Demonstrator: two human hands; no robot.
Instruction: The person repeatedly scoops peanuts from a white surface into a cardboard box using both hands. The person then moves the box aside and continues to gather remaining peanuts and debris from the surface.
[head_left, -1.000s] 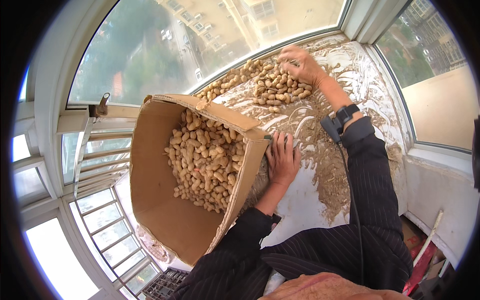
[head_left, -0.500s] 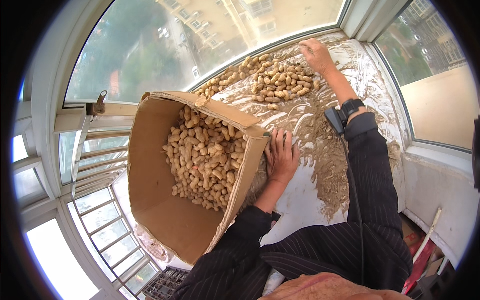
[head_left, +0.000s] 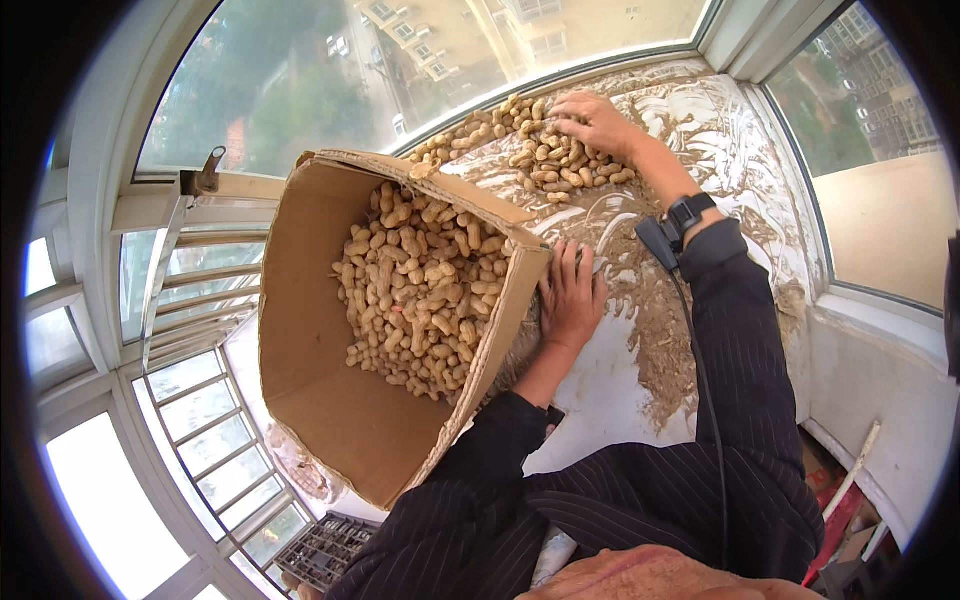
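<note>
Your left hand (head_left: 572,300) is lying open, fingers spread, flat against the outer side of the cardboard box (head_left: 330,400), which is tipped on its side with peanuts (head_left: 425,290) piled inside. Your right hand (head_left: 592,122) is resting open, palm down, on the loose peanuts (head_left: 545,160) spread over the dusty windowsill (head_left: 720,180) by the glass

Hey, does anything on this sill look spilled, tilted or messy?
Yes. The brown cardboard box of peanuts leans tilted, steadied by the left hand. Loose peanuts lie on the white sill under the right hand, amid streaks of brown dirt.
</note>
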